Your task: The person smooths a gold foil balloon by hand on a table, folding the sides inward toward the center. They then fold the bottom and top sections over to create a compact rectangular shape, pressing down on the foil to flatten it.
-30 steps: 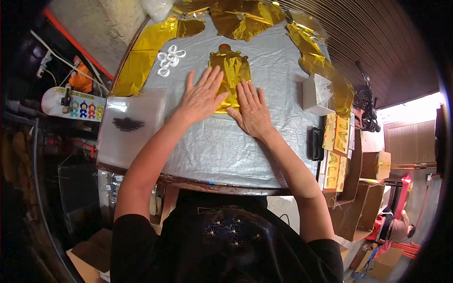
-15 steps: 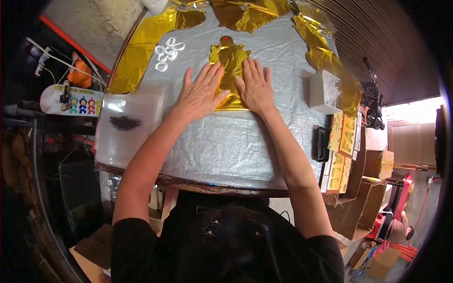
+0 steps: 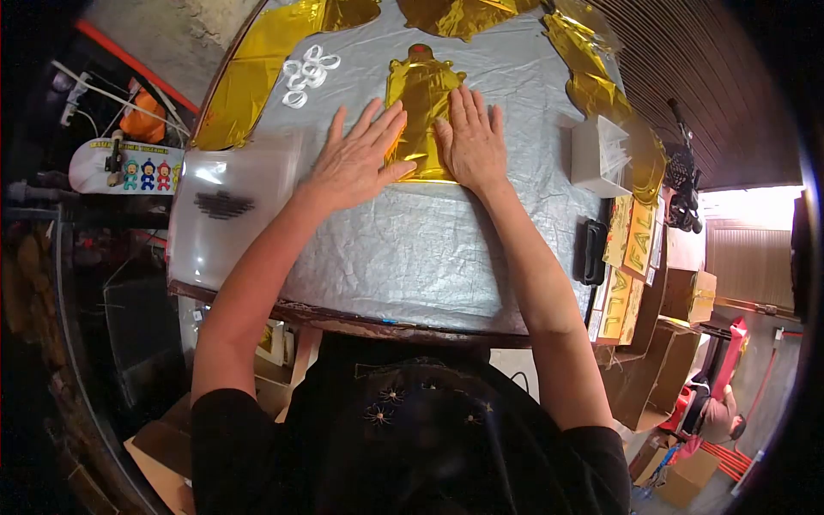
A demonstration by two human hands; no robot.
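A flat gold foil piece with a small red spot at its top lies on the silver-grey covered table. My left hand rests at its left edge, palm down, fingers spread and thumb over the lower part of the foil. On the right edge lies my right hand, flat, its fingers stretched out and its thumb on the foil. Neither hand grips anything. The foil's side edges are partly hidden under my hands.
White rings lie left of the foil. More gold foil lines the table's far edges. A white box of clear pieces, a black tray and clear plastic sheets flank the work area. Another person is far right.
The foil shows more of its surface, and both hands sit slightly farther apart. My left hand's fingers have spread wider. The whole view has shifted a little.
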